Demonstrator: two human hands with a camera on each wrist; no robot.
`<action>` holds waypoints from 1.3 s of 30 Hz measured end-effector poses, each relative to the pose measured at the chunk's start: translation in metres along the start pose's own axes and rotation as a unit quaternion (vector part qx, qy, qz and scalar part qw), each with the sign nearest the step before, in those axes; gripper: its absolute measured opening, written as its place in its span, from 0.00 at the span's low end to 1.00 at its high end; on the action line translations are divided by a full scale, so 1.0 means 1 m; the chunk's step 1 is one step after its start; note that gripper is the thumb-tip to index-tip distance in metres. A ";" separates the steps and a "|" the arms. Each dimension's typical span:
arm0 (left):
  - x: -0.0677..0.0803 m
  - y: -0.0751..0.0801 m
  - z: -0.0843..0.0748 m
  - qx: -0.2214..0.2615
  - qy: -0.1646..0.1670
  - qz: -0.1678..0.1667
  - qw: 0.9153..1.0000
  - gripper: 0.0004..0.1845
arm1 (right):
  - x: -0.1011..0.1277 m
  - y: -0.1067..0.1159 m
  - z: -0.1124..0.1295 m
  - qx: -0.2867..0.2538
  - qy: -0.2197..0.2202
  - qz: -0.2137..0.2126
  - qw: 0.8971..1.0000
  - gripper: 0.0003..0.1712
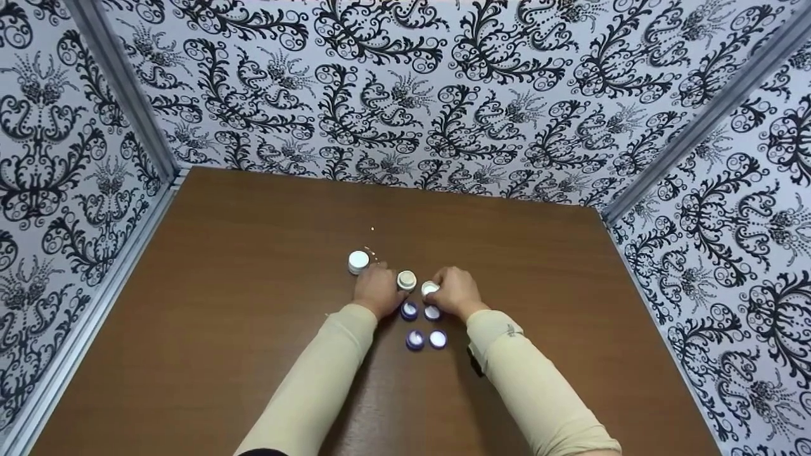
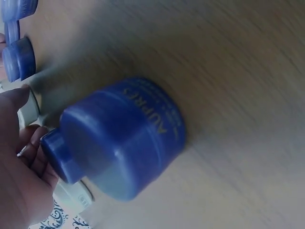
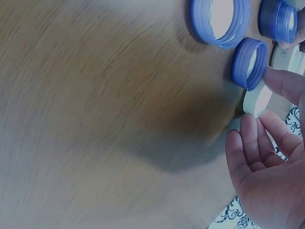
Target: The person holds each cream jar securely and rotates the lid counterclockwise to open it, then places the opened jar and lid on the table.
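In the head view my left hand grips an open white jar, thumb along its near side. Just to the right, my right hand pinches a round white lid between thumb and fingers. The right wrist view shows this lid low over the table, at the fingertips of the hand. A blue jar lettered AUPRES in the left wrist view stands nearest the left hand. Beside it lies a blue lid.
Another blue jar and blue lid sit nearer my body. A white jar stands left of the left hand, with small pale bits scattered behind it. Patterned walls enclose the brown table.
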State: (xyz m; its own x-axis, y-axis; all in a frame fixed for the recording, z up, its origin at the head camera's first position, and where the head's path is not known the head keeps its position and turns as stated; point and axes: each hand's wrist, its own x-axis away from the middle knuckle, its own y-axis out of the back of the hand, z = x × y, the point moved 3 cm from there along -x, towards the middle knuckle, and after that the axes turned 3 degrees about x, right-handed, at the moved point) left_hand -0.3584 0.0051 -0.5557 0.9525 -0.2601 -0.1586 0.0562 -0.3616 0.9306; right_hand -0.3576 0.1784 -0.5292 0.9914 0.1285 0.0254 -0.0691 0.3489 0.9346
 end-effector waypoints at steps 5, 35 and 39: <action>0.002 0.013 -0.003 0.034 -0.012 -0.004 0.999 0.16 | -0.001 -0.001 -0.004 -0.008 -0.006 -0.002 1.000 0.10; 0.020 0.042 0.084 0.132 0.110 -0.062 0.983 0.27 | -0.001 -0.002 0.000 -0.024 -0.022 0.017 0.999 0.14; 0.016 0.035 0.079 0.136 0.113 -0.063 0.982 0.30 | 0.000 -0.001 0.001 -0.021 -0.024 0.023 0.999 0.13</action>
State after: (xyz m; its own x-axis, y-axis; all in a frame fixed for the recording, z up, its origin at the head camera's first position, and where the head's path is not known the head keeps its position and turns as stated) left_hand -0.3653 -0.0826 -0.5514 0.9869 -0.0041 -0.1614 0.1252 -0.6120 0.7809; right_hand -0.3579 0.1771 -0.5298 0.9912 0.1005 0.0858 -0.1181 0.3826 0.9163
